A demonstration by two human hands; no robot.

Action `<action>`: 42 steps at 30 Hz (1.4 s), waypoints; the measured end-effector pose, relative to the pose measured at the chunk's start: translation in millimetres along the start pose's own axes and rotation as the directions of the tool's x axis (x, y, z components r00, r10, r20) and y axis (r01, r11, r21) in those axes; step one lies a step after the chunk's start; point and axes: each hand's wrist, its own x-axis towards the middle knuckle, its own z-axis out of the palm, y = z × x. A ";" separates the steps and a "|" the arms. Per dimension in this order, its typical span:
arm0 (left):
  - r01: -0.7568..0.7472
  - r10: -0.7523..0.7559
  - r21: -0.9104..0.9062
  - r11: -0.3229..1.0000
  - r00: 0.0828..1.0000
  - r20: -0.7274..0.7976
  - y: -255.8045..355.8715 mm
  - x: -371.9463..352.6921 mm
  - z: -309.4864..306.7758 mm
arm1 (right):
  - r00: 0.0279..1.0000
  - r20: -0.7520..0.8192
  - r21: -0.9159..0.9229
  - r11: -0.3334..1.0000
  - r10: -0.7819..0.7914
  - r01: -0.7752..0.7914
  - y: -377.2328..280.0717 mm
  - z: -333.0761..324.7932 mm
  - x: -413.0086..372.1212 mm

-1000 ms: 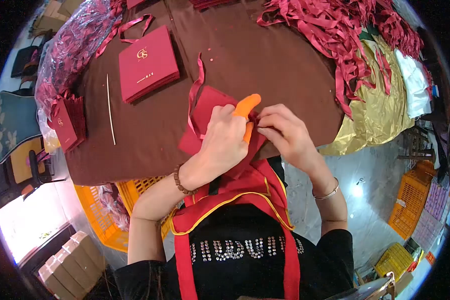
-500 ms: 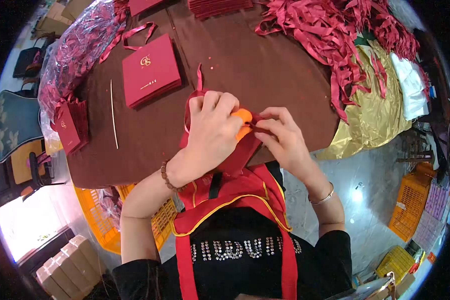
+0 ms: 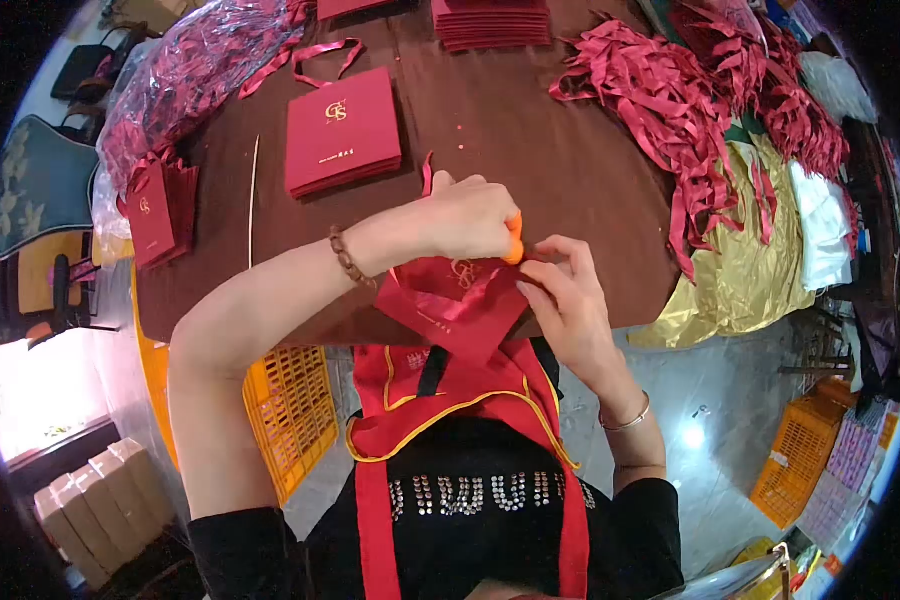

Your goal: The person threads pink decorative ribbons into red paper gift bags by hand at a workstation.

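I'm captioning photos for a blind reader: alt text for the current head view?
A person's left hand and right hand meet at one corner of a red, gold-printed bag, by the near edge of a brown cloth-covered table. Beyond lie stacked rectangular red bags and heaped red ribbons.

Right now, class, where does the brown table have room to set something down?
Between the nearer bag stack and loose ribbons, bar a few specks; more narrowly, between the small bags and white stick. Crowded: around left hand and right hand.

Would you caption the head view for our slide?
Left hand and right hand work on a red bag at a brown table.
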 end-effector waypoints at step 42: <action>-0.044 0.083 0.090 0.995 0.864 -0.497 -90.5 -125.2 21.3 | 0.989 -0.107 -0.192 0.978 -0.098 0.076 12.9 3.1 19.8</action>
